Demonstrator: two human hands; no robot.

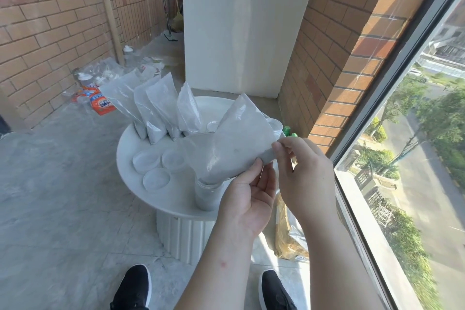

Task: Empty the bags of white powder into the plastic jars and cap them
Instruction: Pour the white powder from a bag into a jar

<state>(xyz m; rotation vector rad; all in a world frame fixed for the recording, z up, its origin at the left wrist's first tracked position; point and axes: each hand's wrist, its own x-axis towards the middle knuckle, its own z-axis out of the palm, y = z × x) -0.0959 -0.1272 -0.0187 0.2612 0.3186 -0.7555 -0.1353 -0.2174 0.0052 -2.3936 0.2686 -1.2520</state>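
The pouring step is in hand. The left hand [247, 189] grips the lower edge of one bag [231, 143] of white powder, and the right hand [302, 171] pinches its raised end. The bag slopes down so that its low corner sits in the mouth of an open jar [207, 194], which stands at the near edge of the round white surface [125, 158] and looks partly filled.

The next move probably calls for lifting the raised end higher and shaking the rest out while keeping the corner inside the mouth, then fetching a lid.

- **Bags:** one held, four more standing [148, 113] at the back.
- **Lids:** three loose lids [156, 178] lying left of the jar.
- **Jars:** one being filled, with at least two others partly hidden behind the held bag.
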